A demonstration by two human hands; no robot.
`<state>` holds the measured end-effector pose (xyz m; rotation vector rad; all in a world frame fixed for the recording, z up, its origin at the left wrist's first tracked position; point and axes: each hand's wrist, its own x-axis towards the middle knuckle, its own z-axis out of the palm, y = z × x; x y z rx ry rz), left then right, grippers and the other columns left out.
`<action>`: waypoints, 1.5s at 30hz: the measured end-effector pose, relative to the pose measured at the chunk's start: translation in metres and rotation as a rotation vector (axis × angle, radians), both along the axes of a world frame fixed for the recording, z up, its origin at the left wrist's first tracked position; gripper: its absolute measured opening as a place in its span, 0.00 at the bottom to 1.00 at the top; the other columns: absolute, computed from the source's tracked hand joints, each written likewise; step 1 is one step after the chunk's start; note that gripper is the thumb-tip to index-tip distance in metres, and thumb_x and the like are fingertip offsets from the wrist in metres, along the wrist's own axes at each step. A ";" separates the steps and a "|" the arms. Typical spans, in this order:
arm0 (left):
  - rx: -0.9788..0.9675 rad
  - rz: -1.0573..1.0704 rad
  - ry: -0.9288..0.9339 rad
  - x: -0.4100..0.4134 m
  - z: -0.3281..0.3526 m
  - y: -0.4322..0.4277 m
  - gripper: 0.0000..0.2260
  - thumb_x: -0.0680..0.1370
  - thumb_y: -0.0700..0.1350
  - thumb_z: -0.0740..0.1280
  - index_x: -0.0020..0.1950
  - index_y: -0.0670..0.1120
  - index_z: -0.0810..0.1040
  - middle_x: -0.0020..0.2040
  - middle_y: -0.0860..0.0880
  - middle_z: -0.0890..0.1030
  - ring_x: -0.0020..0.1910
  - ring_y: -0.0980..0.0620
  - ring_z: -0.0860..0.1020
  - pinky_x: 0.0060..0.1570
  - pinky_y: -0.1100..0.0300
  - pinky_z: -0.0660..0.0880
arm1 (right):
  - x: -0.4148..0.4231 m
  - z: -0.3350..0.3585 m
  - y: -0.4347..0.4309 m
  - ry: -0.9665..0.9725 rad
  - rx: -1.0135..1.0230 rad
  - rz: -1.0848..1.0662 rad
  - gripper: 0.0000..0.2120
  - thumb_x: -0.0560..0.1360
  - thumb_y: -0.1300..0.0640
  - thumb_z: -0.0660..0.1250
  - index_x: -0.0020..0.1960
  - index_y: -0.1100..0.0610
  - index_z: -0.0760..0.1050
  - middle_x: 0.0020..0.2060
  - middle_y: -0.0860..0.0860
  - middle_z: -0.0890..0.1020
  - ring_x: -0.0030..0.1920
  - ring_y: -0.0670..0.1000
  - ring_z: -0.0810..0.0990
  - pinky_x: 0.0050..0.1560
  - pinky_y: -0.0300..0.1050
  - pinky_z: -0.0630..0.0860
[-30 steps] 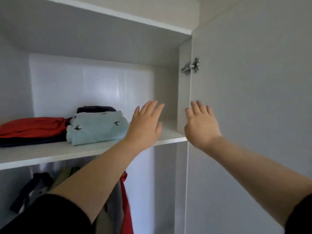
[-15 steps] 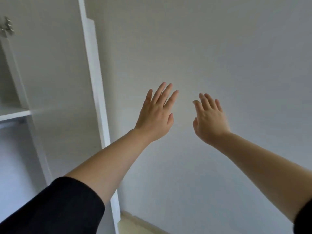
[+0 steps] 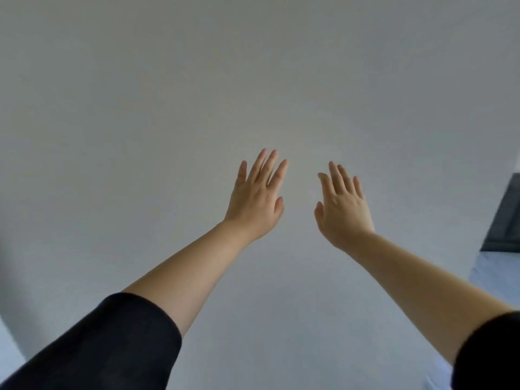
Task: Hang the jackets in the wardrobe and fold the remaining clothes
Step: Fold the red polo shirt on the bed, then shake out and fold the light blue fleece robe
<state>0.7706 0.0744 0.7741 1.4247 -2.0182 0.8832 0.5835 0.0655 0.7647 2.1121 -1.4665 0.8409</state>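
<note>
My left hand (image 3: 257, 197) and my right hand (image 3: 342, 209) are both held out in front of me with straight, spread fingers, backs toward the camera. Neither holds anything. Behind them is a plain white wall (image 3: 253, 80). The wardrobe, its shelf and all the clothes are out of view. Black sleeves cover both upper forearms.
A dark grey panel or frame (image 3: 506, 215) shows at the right edge, with a pale surface below it. Nothing else stands out against the wall.
The view has swung to the right: the wardrobe shelf with folded clothes, then its door edge, have left the frame. Both hands stay raised and spread in the same pose.
</note>
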 end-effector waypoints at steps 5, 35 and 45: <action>0.116 -0.061 0.026 -0.091 -0.028 -0.077 0.31 0.80 0.49 0.55 0.78 0.46 0.43 0.79 0.45 0.44 0.77 0.47 0.41 0.72 0.46 0.39 | -0.107 -0.015 -0.055 0.058 0.036 -0.122 0.31 0.78 0.55 0.56 0.77 0.59 0.49 0.77 0.58 0.48 0.77 0.57 0.45 0.74 0.52 0.41; 0.608 0.316 0.415 -0.334 -0.466 -0.098 0.33 0.78 0.44 0.60 0.79 0.44 0.45 0.79 0.47 0.43 0.77 0.48 0.42 0.74 0.49 0.44 | -0.301 -0.452 -0.152 0.206 0.278 0.396 0.29 0.75 0.59 0.64 0.74 0.64 0.61 0.75 0.60 0.59 0.75 0.57 0.50 0.72 0.60 0.49; 0.788 0.359 0.413 -0.399 -0.713 -0.058 0.34 0.79 0.43 0.60 0.78 0.47 0.42 0.78 0.48 0.39 0.77 0.48 0.40 0.74 0.48 0.44 | -0.353 -0.696 -0.110 0.225 0.484 0.277 0.26 0.79 0.54 0.58 0.75 0.59 0.59 0.77 0.59 0.51 0.77 0.57 0.45 0.74 0.59 0.44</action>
